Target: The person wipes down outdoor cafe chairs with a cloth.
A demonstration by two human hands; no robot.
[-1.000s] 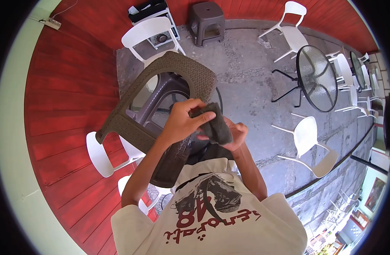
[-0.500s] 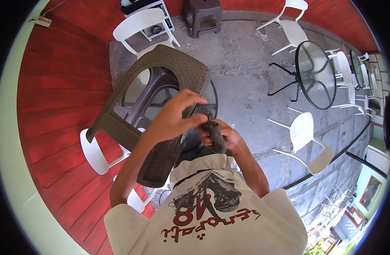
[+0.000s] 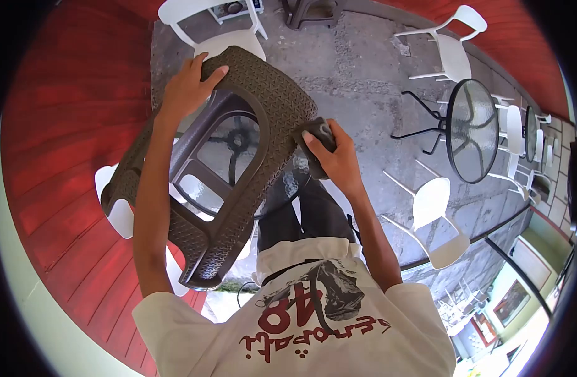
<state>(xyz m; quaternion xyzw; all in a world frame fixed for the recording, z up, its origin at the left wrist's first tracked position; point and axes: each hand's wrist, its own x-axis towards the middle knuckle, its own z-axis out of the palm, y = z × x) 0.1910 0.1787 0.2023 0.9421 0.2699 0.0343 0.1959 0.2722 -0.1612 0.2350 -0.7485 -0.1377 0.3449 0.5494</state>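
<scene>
A brown plastic stool (image 3: 273, 94) with a woven-pattern surface lies tilted on a round glass table (image 3: 207, 156), its open frame showing the tabletop through it. My left hand (image 3: 189, 88) grips the stool's far upper edge, thumb on top and fingers curled over the side. In my right hand (image 3: 339, 154) is a folded dark grey cloth (image 3: 315, 139), pressed at the stool's right-hand edge. The fingers beneath the cloth are partly hidden.
White chairs (image 3: 229, 49) stand close behind and to the left of the glass table. Another white chair (image 3: 432, 204) and a second glass table (image 3: 472, 131) are on the right. A red wall (image 3: 68, 188) runs along the left. Another brown stool (image 3: 310, 12) stands at the back.
My left hand has moved from near the cloth to the stool's far edge and grips it. The stool has turned and shifted. My right hand has brought the cloth up to the stool's edge.
</scene>
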